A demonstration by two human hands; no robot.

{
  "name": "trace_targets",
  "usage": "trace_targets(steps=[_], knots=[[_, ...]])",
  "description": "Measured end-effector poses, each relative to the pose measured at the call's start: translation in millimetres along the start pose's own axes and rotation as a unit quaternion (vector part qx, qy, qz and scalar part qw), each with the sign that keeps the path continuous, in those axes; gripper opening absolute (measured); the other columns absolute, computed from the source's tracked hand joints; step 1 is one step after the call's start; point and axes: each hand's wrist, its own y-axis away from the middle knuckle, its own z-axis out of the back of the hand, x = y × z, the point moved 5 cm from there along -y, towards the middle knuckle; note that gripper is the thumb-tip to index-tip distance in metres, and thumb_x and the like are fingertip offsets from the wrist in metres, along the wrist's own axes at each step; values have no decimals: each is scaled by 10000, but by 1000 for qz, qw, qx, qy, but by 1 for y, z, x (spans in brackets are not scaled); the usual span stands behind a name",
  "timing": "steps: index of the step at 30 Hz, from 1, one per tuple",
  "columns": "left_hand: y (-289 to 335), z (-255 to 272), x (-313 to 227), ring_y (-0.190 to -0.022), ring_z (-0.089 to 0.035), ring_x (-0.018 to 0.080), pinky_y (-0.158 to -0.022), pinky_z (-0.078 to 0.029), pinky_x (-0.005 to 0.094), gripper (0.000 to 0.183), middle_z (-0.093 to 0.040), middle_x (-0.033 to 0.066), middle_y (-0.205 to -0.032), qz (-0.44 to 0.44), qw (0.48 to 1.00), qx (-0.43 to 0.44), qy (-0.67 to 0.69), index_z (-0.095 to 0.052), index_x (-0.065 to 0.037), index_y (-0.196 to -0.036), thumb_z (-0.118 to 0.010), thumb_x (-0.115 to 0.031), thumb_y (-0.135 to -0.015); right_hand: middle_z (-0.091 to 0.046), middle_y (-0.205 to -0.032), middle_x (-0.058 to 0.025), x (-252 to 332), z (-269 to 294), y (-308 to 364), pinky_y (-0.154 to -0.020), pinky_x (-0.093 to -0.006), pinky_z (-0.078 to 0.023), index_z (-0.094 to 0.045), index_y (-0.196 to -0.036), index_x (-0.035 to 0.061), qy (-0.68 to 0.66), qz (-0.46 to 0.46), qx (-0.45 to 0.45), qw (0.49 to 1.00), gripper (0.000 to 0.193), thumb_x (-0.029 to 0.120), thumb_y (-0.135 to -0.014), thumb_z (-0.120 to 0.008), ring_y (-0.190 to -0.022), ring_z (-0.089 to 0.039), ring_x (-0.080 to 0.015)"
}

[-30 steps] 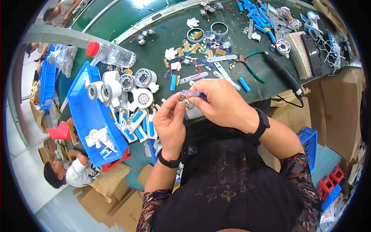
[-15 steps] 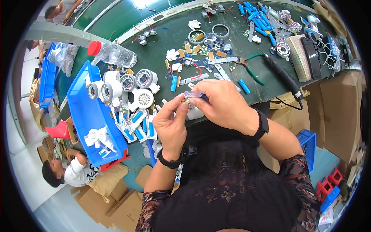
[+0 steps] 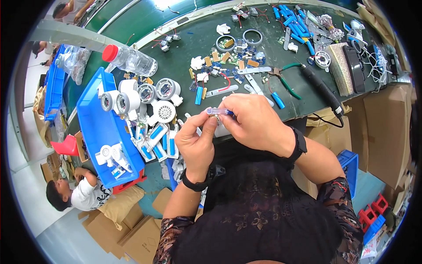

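Observation:
My right hand (image 3: pixel 257 121) is closed round a short, clear plastic handle (image 3: pixel 217 111) with a blue end, like that of a small screwdriver. Its rod or tip, if any, is hidden. Close against it, my left hand (image 3: pixel 195 143) pinches thumb and forefinger together at the handle's left end. A tiny part sits between those fingertips, too small to name. Under my right fingers a rounded white piece (image 3: pixel 222 131) shows in part; what supports it is hidden. Left of my hands lie white fan housings (image 3: pixel 164 111) and opened white handles with blue battery cells (image 3: pixel 156 134).
A blue bin (image 3: pixel 102 127) stands at the left beside a red-capped clear jar (image 3: pixel 132 60). Circuit boards, grey rings (image 3: pixel 252 38) and grey strips (image 3: pixel 222 90) lie beyond my hands. Green-handled pliers (image 3: pixel 290 83), a black cylindrical tool (image 3: pixel 323 88) and blue cells (image 3: pixel 294 24) are farther right.
The clear handle has turned to show more of its length between my hands. My right hand has shifted slightly right and down; the left stays in its pinch.

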Motion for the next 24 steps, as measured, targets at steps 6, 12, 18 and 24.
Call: trace_targets(steps=[6,12,18,24], knots=[[0,-7,-4,-885,-684,106,-824,-529,250,197,-774,64,-989,-50,997,-17,-58,-779,24,-1121,-790,23,-924,-671,-809,-163,7,-1,6,-624,-448,-506,-682,-907,5,13,-4,-33,999,64,40,-857,-700,-725,-662,-375],[-1,-4,1,-990,-679,131,-903,-512,279,371,-754,82,-1092,-17,998,16,-57,-727,3,-1264,-809,-13,-902,-681,-820,-170,-4,7,3,-617,-425,-502,-693,-975,-9,-12,-18,-1,1000,104,66,-902,-701,-723,-657,-380],[-1,6,-1,-1180,-630,272,-1030,-476,400,800,-665,148,-1283,-73,971,48,-222,-565,-1,-1424,-937,-202,-745,-681,-786,-100,-18,19,9,-580,-313,-458,-688,-1034,-9,-58,-112,23,992,128,108,-984,-696,-633,-579,-129],[4,-16,2,-1212,-602,356,-1003,-494,430,922,-613,191,-1327,-85,902,98,-413,-528,11,-1438,-967,-241,-667,-727,-907,19,-42,6,26,-606,-219,-472,-660,-1122,15,-212,-233,67,947,139,80,-1002,-686,-697,-564,-23]])
